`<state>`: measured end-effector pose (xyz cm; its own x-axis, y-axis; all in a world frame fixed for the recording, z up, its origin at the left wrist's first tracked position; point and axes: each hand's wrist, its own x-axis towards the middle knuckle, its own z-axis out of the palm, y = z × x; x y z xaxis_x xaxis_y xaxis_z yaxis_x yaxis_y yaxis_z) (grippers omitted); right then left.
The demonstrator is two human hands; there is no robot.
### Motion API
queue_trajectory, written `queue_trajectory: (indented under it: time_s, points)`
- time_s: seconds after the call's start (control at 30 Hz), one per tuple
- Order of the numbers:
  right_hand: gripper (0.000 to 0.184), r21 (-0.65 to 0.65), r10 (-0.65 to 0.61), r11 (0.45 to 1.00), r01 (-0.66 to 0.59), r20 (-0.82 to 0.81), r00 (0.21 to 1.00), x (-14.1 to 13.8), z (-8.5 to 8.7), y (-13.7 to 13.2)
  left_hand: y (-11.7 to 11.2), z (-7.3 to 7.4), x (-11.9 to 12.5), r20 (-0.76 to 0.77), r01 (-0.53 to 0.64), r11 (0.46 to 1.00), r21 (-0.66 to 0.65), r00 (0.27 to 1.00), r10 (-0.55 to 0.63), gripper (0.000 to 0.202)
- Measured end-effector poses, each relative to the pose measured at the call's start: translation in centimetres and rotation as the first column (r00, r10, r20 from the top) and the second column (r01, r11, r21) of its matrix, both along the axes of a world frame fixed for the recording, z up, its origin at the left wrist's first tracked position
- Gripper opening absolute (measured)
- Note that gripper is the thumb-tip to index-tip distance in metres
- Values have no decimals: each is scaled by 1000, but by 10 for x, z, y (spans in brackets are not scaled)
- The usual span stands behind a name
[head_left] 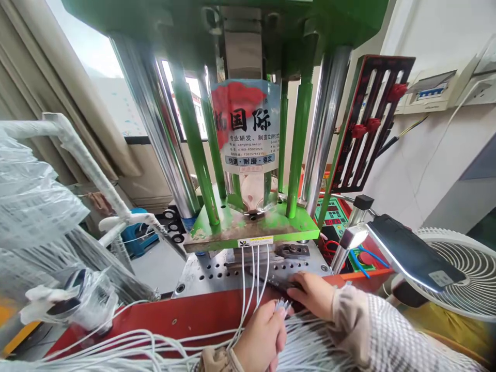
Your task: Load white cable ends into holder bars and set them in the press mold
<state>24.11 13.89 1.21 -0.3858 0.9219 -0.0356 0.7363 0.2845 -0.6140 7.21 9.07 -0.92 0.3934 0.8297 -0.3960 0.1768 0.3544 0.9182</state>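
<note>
My left hand (263, 330) is closed at the lower middle, with small translucent cable ends (284, 306) sticking out between thumb and fingers. Just beyond it, my right hand (313, 293) has its fingers curled on a dark, flat tool (273, 281), whose exact kind I cannot make out. This tool slants toward the press bed (217, 283). Several white cables (244, 289) run down from under the green press plate (251, 230) past my left hand. Beneath both hands lies a thick bundle of white cables (310, 338).
Steel columns (327, 119) and green rods flank the press. A red ledge (151, 323) runs along its front. To the right are a lamp (416, 253), a white fan (461, 268) and a control panel (333, 214). Wrapped cables hang by a frame (93, 165) at left.
</note>
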Motion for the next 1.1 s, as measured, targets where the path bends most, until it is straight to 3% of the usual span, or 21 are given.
queue_trajectory:
  time_s: [0.1,0.17,0.2,0.27,0.3,0.37,0.5,0.73,0.93,1.1]
  points:
    - [50,-241,28,969,-61,-138,990,9,8,-16,-2,2,0,-15,10,1000,-3,1000,-10,57]
    - [56,-406,-84,911,-69,-346,935,7,8,-26,-3,5,0,-38,0,1000,-6,999,0,49]
    - [56,-481,-197,875,-60,-466,863,5,6,-31,-3,7,0,-50,-14,1000,-5,999,13,44]
    - [59,-588,-435,808,-34,-636,638,-1,0,-39,-5,10,0,-79,-48,999,2,996,48,33]
    - [61,-606,-506,796,-13,-675,536,-4,-4,-41,-6,12,0,-97,-62,998,3,993,62,29]
    - [60,-562,-515,827,35,-730,450,-8,-11,-44,-7,15,0,-132,-73,997,11,989,73,25]
    - [53,-423,-397,905,54,-790,467,-9,-18,-46,-8,16,-1,-164,-41,999,20,985,44,25]
    - [60,-409,-410,905,115,-770,489,-8,-24,-47,-7,9,-5,-162,-34,999,0,986,34,30]
    - [58,-314,-353,933,174,-718,600,-15,-22,-50,-10,6,-5,-153,-4,1000,11,988,5,33]
    - [47,-382,-314,922,-62,-832,456,-13,-10,-50,-3,9,-4,-17,-73,995,-65,997,72,44]
